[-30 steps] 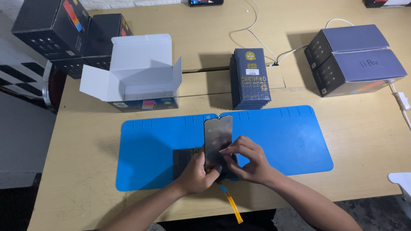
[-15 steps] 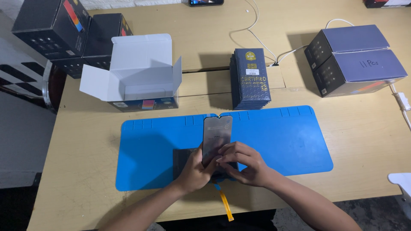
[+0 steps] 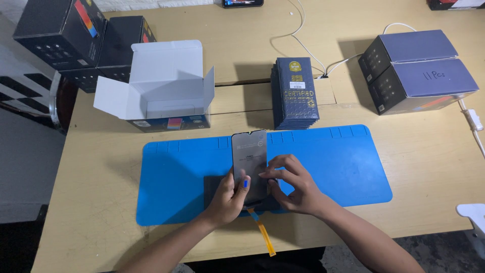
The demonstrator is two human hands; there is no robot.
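Observation:
A dark phone screen panel (image 3: pixel 249 154) with a notch at its top stands tilted over the blue work mat (image 3: pixel 177 172). My left hand (image 3: pixel 230 198) grips its lower left edge, thumb on the glass. My right hand (image 3: pixel 294 183) pinches the panel's right edge with its fingertips. An orange and blue flex ribbon (image 3: pixel 262 232) hangs from the panel's bottom toward the table's near edge. A dark flat piece (image 3: pixel 214 188) lies on the mat beneath my hands, mostly hidden.
An open white carton (image 3: pixel 161 83) stands behind the mat at left. A stack of dark blue flat packages (image 3: pixel 296 91) stands at centre. Dark boxes (image 3: pixel 81 40) sit at far left, grey-lidded boxes (image 3: pixel 422 68) at right, white cables (image 3: pixel 308 45) behind.
The panel and both hands have shifted slightly; my right fingers have slid along the panel's right edge. The ribbon still hangs below.

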